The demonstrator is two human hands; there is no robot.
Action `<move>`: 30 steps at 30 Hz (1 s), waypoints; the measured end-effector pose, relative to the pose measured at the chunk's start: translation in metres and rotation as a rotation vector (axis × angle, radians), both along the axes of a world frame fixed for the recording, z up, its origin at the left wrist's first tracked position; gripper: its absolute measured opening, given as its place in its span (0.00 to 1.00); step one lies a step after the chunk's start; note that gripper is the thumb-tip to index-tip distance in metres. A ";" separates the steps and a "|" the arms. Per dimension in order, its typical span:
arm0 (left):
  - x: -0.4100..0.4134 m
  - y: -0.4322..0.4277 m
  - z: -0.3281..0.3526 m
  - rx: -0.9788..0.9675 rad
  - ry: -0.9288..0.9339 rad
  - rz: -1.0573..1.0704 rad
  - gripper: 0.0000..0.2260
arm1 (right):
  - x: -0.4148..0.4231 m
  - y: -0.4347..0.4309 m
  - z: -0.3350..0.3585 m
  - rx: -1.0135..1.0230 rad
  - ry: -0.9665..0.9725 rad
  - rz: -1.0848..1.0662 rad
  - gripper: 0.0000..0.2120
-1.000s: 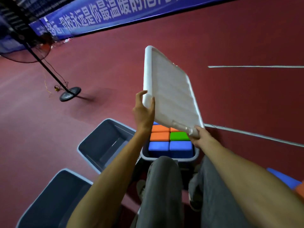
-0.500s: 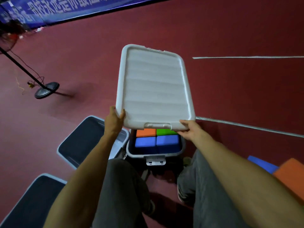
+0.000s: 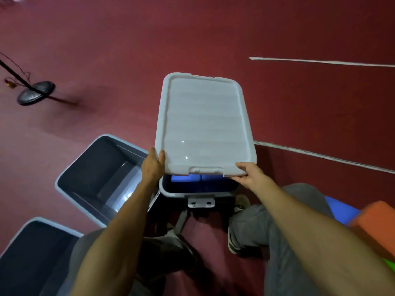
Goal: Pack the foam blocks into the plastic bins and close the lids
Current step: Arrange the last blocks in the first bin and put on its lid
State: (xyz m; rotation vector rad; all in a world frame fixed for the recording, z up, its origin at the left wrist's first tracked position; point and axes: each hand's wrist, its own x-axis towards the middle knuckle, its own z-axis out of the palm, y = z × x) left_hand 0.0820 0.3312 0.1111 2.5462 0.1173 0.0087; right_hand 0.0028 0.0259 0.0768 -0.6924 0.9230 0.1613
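While the person's legs (image 3: 256,218) are flanking the bin (image 3: 173,194) on the red floor (image 3: 128,39), both hands are holding the lid (image 3: 204,124) over it. The L hand (image 3: 152,165) is gripping the lid's near-left corner, w/ the thumb lying on top & the fingers curling under the edge. The R hand (image 3: 251,175) is pinching the near-right corner, thumb on top, fingers wrapping beneath. The lid is showing its ribbed face & covering most of the bin. Its near edge is riding above the front rim, leaving a gap. Thru that gap two blue blocks (image 3: 181,178) are showing side by side inside the bin, at the near end. Can't tell whether the lid's far edge is touching the far rim. The lid's tab is sitting mid near edge, right above the bin's white latch (image 3: 201,201), which is hanging off the front wall, apart from the lid.

Just left of the bin a 2nd bin (image 3: 85,174) is standing open, at an angle. A 3rd bin (image 3: 49,221) is standing open at bottom left, partly out of view. At far right, beyond the R arm, an orange block (image 3: 376,223) is lying just beside a loose blue block (image 3: 339,208), w/ a green sliver (image 3: 390,264) showing at the frame edge. A fan base (image 3: 35,92) is resting at upper left, well apart from the bins. White lines (image 3: 320,61) are running across the floor at right.
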 end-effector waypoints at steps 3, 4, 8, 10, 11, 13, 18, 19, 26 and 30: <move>0.005 0.001 -0.024 -0.008 0.090 0.034 0.16 | -0.001 0.006 -0.011 -0.030 0.039 0.016 0.16; 0.006 0.001 -0.033 -0.006 0.123 0.046 0.16 | -0.004 0.009 -0.015 -0.030 0.056 0.027 0.14; 0.001 0.004 -0.065 0.016 0.223 0.104 0.16 | -0.018 0.024 -0.030 -0.005 0.134 0.046 0.09; -0.002 0.010 -0.077 0.045 0.258 0.117 0.16 | -0.024 0.031 -0.038 -0.007 0.155 0.044 0.08; -0.003 0.014 -0.083 0.054 0.274 0.115 0.16 | -0.027 0.034 -0.042 -0.015 0.165 0.045 0.08; -0.005 0.021 -0.092 0.064 0.314 0.109 0.16 | -0.031 0.040 -0.052 -0.033 0.180 0.049 0.12; -0.006 0.028 -0.108 0.098 0.450 0.059 0.20 | -0.041 0.050 -0.080 -0.258 0.301 0.016 0.21; -0.006 0.027 -0.110 0.103 0.475 0.052 0.20 | -0.043 0.050 -0.083 -0.292 0.316 0.024 0.22; -0.008 0.025 -0.110 0.104 0.460 0.088 0.15 | -0.045 0.049 -0.095 -0.357 0.338 0.145 0.24; -0.006 0.025 -0.104 0.089 0.462 0.131 0.15 | -0.042 0.051 -0.102 -0.355 0.328 0.150 0.24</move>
